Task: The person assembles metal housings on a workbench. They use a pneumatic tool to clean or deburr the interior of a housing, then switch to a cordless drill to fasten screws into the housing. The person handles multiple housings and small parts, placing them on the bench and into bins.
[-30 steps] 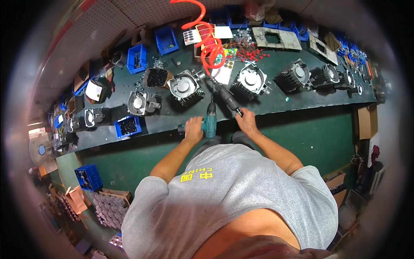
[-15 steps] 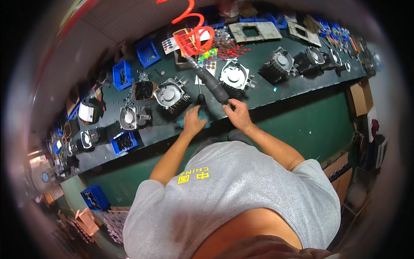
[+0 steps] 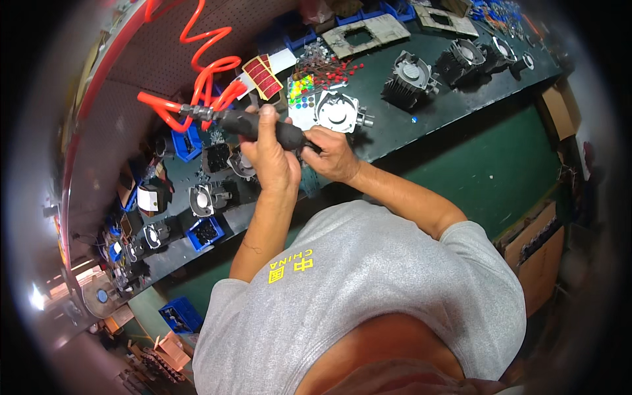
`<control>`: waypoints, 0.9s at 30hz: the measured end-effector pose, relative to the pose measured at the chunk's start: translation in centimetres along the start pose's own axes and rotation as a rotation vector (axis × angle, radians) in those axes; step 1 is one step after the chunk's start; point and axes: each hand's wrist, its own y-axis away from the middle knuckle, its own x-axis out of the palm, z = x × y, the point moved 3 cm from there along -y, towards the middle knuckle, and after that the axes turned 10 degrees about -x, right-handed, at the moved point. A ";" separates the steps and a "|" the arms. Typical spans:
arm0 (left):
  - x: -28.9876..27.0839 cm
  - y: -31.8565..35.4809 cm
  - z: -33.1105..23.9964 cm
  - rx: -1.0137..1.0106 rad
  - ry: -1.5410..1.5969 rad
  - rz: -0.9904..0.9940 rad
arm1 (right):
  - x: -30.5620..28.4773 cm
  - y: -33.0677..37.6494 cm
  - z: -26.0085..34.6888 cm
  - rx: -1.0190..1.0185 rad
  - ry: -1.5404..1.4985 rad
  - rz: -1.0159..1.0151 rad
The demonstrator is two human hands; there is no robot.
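Raised over the bench's front edge is a black air screwdriver (image 3: 232,124), held nearly level, with a red coiled hose (image 3: 217,64) joined to its left end by a metal fitting. My left hand (image 3: 273,158) wraps round its body from below, thumb on top. At the tool's right end, my right hand (image 3: 334,155) is closed on the narrow tip; what exactly its fingers pinch is partly hidden. Just beyond stands a finned motor housing (image 3: 336,113) with a white face. Another housing (image 3: 241,164) is mostly covered by my left hand and forearm.
Along the green bench (image 3: 375,135) stand more finned housings (image 3: 409,78). A blue bin (image 3: 205,233) of black parts sits at the front edge, and an open box (image 3: 216,158) of dark screws lies left of my hands. Red-tipped pieces (image 3: 332,71) and sticker sheets (image 3: 263,78) lie behind.
The screwdriver has swung from pointing away to lying nearly level, its hose end moving left. My left hand has come up from the bench edge and taken hold of its body.
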 end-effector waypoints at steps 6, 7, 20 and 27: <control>2.0 -1.7 -1.9 0.084 0.065 0.028 | -2.8 -3.1 -0.6 0.043 -0.132 -0.018; 2.0 -2.3 -2.2 0.093 0.101 0.051 | -4.0 -2.9 -2.0 0.168 -0.178 -0.011; 6.8 -7.4 1.6 0.440 -0.135 0.118 | -7.3 6.4 -15.5 0.506 0.312 -0.042; 6.9 -9.0 4.8 0.431 -0.173 0.109 | -7.3 6.6 -16.0 0.492 0.306 -0.065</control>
